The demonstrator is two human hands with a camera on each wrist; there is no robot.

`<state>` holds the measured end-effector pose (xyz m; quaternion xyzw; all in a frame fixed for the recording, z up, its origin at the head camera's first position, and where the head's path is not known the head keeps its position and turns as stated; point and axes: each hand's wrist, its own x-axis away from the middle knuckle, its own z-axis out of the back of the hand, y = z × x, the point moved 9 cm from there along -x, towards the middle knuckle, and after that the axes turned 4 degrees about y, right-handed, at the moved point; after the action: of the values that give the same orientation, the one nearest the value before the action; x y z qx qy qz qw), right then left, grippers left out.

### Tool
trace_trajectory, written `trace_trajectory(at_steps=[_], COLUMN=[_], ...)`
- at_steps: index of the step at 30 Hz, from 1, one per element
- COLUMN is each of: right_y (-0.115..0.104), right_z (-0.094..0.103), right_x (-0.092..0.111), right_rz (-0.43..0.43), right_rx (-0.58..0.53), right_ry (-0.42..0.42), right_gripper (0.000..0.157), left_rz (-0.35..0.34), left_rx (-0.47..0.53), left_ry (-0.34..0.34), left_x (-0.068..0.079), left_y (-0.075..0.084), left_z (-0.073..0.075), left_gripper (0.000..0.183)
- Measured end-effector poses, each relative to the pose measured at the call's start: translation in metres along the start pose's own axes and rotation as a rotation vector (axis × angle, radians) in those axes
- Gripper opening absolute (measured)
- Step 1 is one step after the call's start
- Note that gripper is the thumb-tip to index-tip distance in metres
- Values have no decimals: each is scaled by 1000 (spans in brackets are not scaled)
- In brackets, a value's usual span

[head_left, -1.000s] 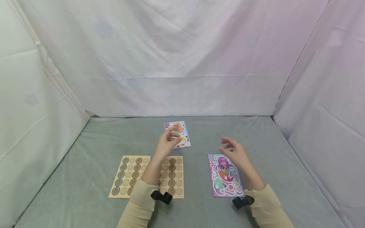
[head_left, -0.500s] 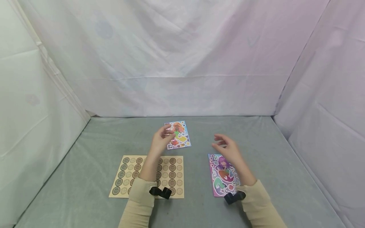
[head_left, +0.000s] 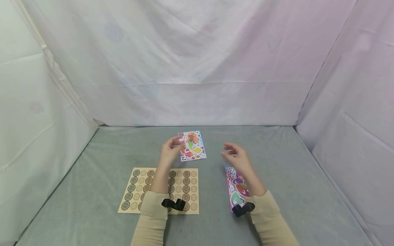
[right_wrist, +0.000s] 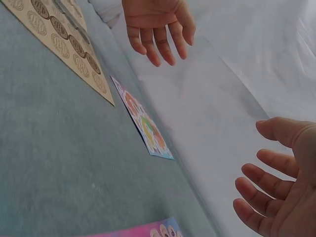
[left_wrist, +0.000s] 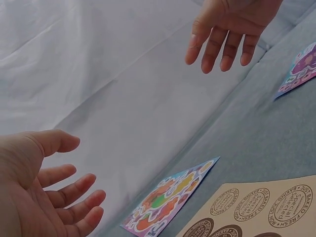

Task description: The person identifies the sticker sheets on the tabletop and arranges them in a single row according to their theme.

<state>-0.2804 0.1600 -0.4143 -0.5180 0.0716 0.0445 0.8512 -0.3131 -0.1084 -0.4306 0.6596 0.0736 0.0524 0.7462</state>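
Note:
My left hand hovers above the table, just left of a mermaid sticker sheet at the back and past a tan sheet of round seal stickers. Its fingers are loosely bent and hold nothing. In the air over the top of a purple mermaid sticker sheet, my right hand also holds nothing, its fingers spread and relaxed. My forearms hide part of the tan sheet and the purple sheet's right side.
Grey cloth covers the table. White fabric walls enclose the back and both sides. A black camera strap sits on each wrist.
My right hand has moved left over the purple sheet. My left hand has shifted slightly left, off the back mermaid sheet. The sheets lie where they were.

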Motion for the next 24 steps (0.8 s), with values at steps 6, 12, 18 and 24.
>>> trace_trajectory(at_steps=[6, 12, 18, 24], right_y=[1, 2, 7, 10], right_z=[-11, -21, -31, -41], right_x=[-6, -10, -15, -23], right_rz=[-28, -50, -98, -109], right_rx=[-17, -24, -23, -38], right_ry=[-2, 7, 7, -6], right_gripper=[44, 45, 44, 44], left_rz=[46, 81, 110, 141], left_rx=[29, 31, 21, 35], left_ry=[10, 16, 39, 40], left_x=[-2, -3, -6, -11], left_y=[-8, -16, -20, -24], left_z=[3, 5, 8, 6], left_gripper=[45, 48, 48, 50])
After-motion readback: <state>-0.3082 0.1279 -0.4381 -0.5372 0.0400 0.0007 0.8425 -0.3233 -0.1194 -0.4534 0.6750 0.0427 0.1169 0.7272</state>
